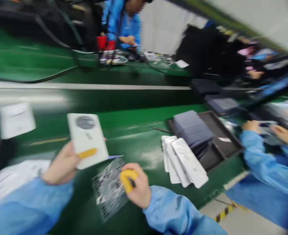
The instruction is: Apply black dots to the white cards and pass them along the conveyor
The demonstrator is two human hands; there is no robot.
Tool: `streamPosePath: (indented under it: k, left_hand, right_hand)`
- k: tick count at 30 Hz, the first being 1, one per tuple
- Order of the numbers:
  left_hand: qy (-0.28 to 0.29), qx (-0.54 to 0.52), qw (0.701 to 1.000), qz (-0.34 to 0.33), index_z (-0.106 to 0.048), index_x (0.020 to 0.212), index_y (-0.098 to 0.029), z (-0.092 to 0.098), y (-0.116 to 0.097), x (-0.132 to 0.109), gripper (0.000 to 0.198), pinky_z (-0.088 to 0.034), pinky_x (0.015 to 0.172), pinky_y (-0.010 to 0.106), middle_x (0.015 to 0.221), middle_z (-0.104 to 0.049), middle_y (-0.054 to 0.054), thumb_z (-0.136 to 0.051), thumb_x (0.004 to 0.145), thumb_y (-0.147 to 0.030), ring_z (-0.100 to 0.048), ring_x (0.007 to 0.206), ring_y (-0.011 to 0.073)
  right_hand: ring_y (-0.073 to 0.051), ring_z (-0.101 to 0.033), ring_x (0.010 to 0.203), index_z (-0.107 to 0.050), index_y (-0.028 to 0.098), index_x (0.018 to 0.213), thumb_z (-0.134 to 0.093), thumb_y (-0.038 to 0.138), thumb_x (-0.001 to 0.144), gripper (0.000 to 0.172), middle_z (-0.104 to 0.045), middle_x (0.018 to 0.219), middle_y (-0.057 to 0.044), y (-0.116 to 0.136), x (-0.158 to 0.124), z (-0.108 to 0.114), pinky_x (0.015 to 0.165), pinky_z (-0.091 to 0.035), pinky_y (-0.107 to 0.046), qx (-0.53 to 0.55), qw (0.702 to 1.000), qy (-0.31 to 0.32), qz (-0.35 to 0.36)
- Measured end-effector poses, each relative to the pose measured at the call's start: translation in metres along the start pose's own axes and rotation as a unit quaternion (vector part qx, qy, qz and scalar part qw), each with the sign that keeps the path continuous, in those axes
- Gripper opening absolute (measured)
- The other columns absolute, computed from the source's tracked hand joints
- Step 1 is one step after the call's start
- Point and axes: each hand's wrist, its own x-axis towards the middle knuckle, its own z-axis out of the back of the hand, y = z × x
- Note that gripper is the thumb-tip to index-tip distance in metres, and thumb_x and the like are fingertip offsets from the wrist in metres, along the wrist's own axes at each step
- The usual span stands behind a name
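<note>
My left hand [65, 161] is closed around the lower left side of a white phone [88, 137]. The phone is upright, its back with a round grey camera area facing me. A yellow cover sits on my left thumb, which lies across the phone. My right hand [136, 186], with yellow-covered fingertips, is curled in a pinch at the right edge of a clear plastic sheet [111, 187] with small dark spots. The sheet is tilted over the green bench [144, 156]. Blur hides exactly how the fingertips meet it.
Several white phones [183, 161] lie fanned beside a black tray [217, 140] holding a stack of dark grey pads [194, 130]. A white packet [18, 119] lies at left. A co-worker's hands [268, 130] work at right; another person [124, 29] sits across.
</note>
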Motion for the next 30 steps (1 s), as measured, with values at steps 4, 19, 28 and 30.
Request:
streamPosePath:
  k: [4, 19, 28, 30]
  left_hand:
    - [-0.053, -0.149, 0.975, 0.156, -0.054, 0.126, -0.02, -0.024, 0.012, -0.074, 0.064, -0.06, 0.081, 0.041, 0.121, -0.068, 0.012, -0.079, 0.068, -0.032, -0.066, 0.107, 0.0345]
    - [-0.149, -0.228, 0.953, 0.131, -0.052, 0.129, -0.027, -0.082, 0.0, -0.138, 0.047, -0.053, 0.098, 0.041, 0.136, -0.059, 0.006, -0.063, 0.085, -0.04, -0.057, 0.122, 0.0307]
    - [-0.247, -0.218, 0.942, 0.058, -0.056, 0.13, -0.024, -0.086, -0.005, -0.135, 0.039, -0.055, 0.093, 0.032, 0.124, -0.067, 0.006, -0.058, 0.092, -0.03, -0.065, 0.111, 0.0246]
    - [-0.232, -0.209, 0.949, 0.039, -0.056, 0.13, -0.024, -0.086, 0.0, -0.136, 0.037, -0.057, 0.088, 0.03, 0.122, -0.069, 0.006, -0.056, 0.093, -0.028, -0.068, 0.107, 0.0236]
  right_hand:
    - [-0.017, -0.066, 0.086, -0.062, 0.021, 0.098, -0.056, 0.008, 0.086, 0.018, -0.066, 0.094, -0.007, 0.02, 0.023, 0.022, 0.074, -0.058, -0.03, -0.003, 0.993, -0.079, 0.084]
    - [-0.02, -0.064, 0.104, -0.058, 0.018, 0.117, -0.051, 0.005, 0.087, 0.033, -0.069, 0.107, -0.01, 0.047, 0.015, 0.03, 0.093, -0.056, -0.043, -0.08, 0.979, 0.038, 0.185]
    - [-0.031, -0.05, 0.128, -0.061, 0.011, 0.108, -0.048, 0.019, 0.09, 0.024, -0.05, 0.138, -0.019, 0.059, 0.011, 0.034, 0.101, -0.048, -0.051, -0.139, 0.959, 0.094, 0.228]
    - [-0.03, -0.049, 0.13, -0.06, 0.011, 0.112, -0.047, 0.018, 0.09, 0.027, -0.042, 0.146, -0.019, 0.058, 0.01, 0.032, 0.1, -0.051, -0.049, -0.128, 0.962, 0.091, 0.225]
